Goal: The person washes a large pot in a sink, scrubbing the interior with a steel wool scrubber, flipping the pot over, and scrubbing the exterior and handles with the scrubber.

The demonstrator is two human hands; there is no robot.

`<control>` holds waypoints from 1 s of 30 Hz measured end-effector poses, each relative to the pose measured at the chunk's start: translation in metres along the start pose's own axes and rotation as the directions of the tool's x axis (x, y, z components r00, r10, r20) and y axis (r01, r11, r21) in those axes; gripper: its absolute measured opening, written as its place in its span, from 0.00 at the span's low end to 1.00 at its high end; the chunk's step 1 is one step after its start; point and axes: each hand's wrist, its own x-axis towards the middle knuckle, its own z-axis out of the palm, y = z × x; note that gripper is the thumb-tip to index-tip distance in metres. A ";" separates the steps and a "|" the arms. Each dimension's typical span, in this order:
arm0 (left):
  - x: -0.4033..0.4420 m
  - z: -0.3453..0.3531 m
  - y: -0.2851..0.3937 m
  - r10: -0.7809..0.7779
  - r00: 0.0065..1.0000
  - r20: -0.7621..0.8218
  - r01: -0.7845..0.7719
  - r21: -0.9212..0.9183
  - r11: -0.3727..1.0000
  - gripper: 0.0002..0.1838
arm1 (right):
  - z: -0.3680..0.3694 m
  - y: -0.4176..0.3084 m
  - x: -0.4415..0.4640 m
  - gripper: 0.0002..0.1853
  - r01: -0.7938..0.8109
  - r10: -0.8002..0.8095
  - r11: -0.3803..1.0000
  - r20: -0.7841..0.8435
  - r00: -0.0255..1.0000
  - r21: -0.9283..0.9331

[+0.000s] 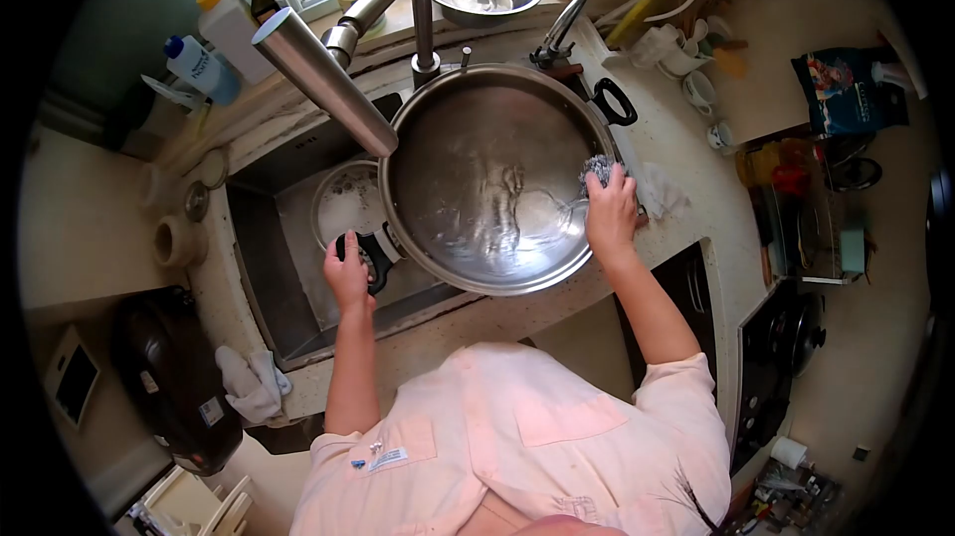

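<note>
The right hand (611, 210) pinches a scrubber (597, 168) at the pan (468, 128)'s three o'clock, left hand (347, 272) wrapping its handle (377, 264) at eight.

Arms (657, 309) stretched forward and apart, left hand (348, 275) gripping, right hand (611, 208) fingers curled

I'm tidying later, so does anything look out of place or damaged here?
Two things: the ledge behind the sink has dark, worn-looking streaks, and the large pan seems to overlap the sink's front edge rather than fitting down inside. I see no clear spill.
</note>
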 end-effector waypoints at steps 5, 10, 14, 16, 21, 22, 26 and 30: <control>0.002 0.001 0.000 -0.002 1.000 -0.004 0.002 -0.004 1.000 0.11 | 0.020 0.006 0.044 0.04 0.063 -0.062 0.998 -0.060 0.996 0.003; 0.001 0.000 0.001 -0.027 1.000 -0.016 0.027 -0.023 0.999 0.11 | 0.020 0.005 0.064 0.04 0.083 -0.083 0.996 -0.031 0.996 0.012; 0.000 0.003 0.004 -0.050 0.998 -0.036 0.049 -0.030 0.998 0.11 | 0.003 0.001 0.025 0.05 -0.052 0.054 0.998 0.086 0.995 -0.020; -0.001 0.002 0.001 -0.048 0.998 -0.035 0.047 -0.038 0.998 0.11 | 0.008 0.005 0.031 0.05 0.007 -0.007 1.000 0.040 0.999 0.004; 0.001 0.002 0.000 -0.006 0.999 -0.034 0.006 -0.004 1.000 0.10 | 0.046 -0.008 0.095 0.03 0.173 -0.159 0.983 -0.195 0.968 0.058; 0.002 0.002 0.000 0.002 1.000 -0.028 -0.002 0.003 1.000 0.10 | 0.050 -0.016 0.107 0.04 0.179 -0.152 0.977 -0.212 0.965 0.114; -0.001 0.003 0.001 0.014 0.999 -0.035 -0.013 0.030 0.999 0.10 | 0.040 -0.068 0.095 0.11 0.081 -0.111 0.898 0.044 0.993 0.433; -0.002 0.004 0.004 -0.011 0.999 -0.046 0.011 0.017 1.000 0.10 | 0.090 -0.113 0.033 0.19 0.162 -0.454 0.679 0.237 0.859 0.716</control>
